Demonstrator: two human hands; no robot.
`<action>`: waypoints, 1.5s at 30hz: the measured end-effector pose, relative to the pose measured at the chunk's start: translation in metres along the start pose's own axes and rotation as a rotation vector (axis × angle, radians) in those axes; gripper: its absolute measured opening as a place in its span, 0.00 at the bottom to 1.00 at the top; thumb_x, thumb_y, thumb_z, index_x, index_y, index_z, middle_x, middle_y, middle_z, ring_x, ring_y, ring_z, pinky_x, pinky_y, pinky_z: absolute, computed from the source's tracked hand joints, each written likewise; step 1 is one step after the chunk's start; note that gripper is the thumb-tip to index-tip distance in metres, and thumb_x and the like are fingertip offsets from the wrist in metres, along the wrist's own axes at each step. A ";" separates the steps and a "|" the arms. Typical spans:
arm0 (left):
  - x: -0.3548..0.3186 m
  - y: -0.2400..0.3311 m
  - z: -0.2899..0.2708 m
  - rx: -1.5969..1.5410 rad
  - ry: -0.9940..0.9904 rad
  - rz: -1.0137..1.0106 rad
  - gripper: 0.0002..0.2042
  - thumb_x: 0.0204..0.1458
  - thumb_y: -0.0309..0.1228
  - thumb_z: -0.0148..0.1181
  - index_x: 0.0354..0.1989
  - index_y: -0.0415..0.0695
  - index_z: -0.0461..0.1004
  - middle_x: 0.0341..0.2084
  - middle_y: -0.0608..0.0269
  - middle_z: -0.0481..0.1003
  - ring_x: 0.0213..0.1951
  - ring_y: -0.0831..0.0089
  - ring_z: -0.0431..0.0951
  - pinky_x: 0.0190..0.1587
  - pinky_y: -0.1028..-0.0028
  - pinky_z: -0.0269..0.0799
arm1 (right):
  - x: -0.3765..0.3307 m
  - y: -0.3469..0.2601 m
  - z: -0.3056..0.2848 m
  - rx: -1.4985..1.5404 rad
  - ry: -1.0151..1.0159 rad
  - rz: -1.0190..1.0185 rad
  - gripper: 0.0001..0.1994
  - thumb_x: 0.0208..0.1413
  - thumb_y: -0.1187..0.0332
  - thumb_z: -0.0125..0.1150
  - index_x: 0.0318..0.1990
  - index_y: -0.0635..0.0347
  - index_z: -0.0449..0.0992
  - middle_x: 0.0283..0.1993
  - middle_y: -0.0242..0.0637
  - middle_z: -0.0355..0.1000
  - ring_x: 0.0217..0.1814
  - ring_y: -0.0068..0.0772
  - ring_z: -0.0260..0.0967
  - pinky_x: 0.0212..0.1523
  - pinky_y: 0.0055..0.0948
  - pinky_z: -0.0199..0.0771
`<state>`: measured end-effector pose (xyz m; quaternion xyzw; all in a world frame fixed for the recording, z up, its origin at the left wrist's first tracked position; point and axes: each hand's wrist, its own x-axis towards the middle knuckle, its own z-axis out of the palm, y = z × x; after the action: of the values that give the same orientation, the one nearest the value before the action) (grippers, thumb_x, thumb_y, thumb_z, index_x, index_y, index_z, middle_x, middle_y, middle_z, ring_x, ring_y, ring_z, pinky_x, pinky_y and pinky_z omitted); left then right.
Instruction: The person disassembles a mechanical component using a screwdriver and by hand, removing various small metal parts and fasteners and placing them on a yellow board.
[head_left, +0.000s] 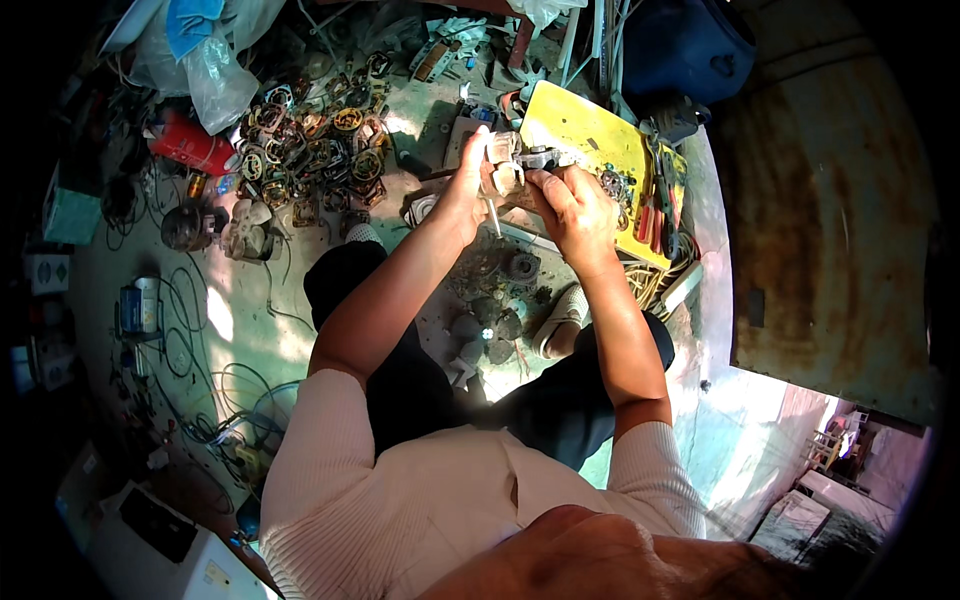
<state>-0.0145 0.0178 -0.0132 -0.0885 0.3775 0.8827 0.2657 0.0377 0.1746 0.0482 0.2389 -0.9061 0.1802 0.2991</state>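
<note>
In front of me, my left hand (468, 190) is closed on the left side of a worn, pale metal motor part (507, 178) with a cut-out body. My right hand (578, 215) grips its right side, fingers bent around a dark grey piece (540, 158) there. Whether that piece is joined to the body, I cannot tell. A thin white rod (494, 218) points down just below the part. Beneath my hands, a dark round toothed piece (523, 266) lies on the floor between my feet, near several round grey motor parts (487, 325).
A yellow board (580, 125) at the right carries screwdrivers with red handles (650, 222) and small parts. Old motor coils (320, 150) are heaped at the far left, beside a red container (195, 145). Cables (190, 345) trail over the left floor; a rusty panel (830, 200) stands right.
</note>
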 end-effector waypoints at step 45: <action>-0.019 0.016 0.007 0.267 0.100 0.030 0.27 0.60 0.58 0.44 0.55 0.48 0.70 0.47 0.68 0.75 0.46 0.76 0.76 0.51 0.72 0.69 | -0.004 0.016 -0.007 0.099 -0.036 -0.212 0.13 0.41 0.70 0.71 0.36 0.53 0.78 0.32 0.29 0.71 0.31 0.30 0.71 0.28 0.29 0.74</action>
<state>-0.0072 0.0060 0.0085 -0.0908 0.5058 0.8228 0.2427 0.0349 0.1927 0.0482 0.3511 -0.8709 0.1877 0.2880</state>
